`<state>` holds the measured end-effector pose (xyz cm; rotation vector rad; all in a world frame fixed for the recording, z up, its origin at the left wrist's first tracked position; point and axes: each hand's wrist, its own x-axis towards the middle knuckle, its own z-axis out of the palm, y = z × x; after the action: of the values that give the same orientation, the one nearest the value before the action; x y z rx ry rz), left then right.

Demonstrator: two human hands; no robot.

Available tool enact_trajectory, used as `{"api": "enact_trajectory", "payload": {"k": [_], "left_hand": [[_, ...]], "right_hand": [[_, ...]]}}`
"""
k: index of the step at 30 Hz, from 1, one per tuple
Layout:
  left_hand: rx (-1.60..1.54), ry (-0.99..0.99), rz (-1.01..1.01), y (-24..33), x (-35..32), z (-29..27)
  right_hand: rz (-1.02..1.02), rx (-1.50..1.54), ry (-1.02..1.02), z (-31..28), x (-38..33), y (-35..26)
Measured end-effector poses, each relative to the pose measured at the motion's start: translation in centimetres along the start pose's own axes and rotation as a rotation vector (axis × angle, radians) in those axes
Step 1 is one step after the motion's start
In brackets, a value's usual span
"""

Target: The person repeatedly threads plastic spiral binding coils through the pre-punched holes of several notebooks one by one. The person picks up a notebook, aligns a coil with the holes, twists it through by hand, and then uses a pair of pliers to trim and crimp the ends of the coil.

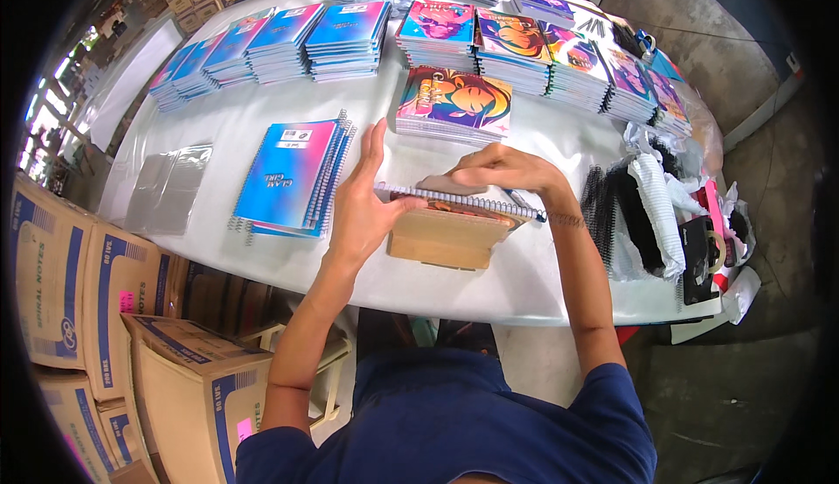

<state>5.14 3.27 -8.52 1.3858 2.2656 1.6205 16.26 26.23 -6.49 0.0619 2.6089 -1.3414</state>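
Near the front edge of the white surface (262, 125), a notebook (450, 222) is mid-binding — left hand (363, 200) flat against its end, fingers spread; right hand (507, 169) fingers pinch its wire spiral (463, 200). Next likely calls for steady twisting. Beyond, blue stack (293, 178) — then notebook rows.

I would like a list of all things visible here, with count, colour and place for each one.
notebook being bound: one, tan back, table front, under both hands
wire spiral: one, silver, along its upper edge
blue-pink notebooks: one small pile, left of the hands
blue notebook stacks: several, far left of the table
purple cartoon-cover stacks: several, far right
spare spirals: heap, black and white, right edge
cardboard boxes: several, brown and blue, floor left
left hand: steadies the notebook
right hand: on the spiral
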Motion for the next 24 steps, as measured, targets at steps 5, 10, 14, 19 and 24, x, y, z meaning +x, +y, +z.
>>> {"api": "enact_trajectory", "payload": {"k": [5,10,14,19,24], "left_hand": [[-0.373,0.001,-0.109,-2.5,-0.4,0.4],[-0.587,0.043,-0.226,-2.7,-0.6,0.1],[-0.619,0.05,-0.223,-2.8,-0.6,0.1],[-0.651,0.073,-0.224,-3.0,-0.7,0.1],[-0.671,0.026,-0.28,-3.0,-0.3,0.0]], "right_hand": [[-0.153,0.654,0.12,1.0,-0.3,-0.1],[-0.104,0.627,0.096,0.8,0.7,0.5],[-0.118,0.31,0.134,0.5,1.9,0.5],[-0.165,0.324,0.14,1.0,2.7,-0.4],[-0.073,0.313,0.163,1.2,3.2,-0.8]]}}
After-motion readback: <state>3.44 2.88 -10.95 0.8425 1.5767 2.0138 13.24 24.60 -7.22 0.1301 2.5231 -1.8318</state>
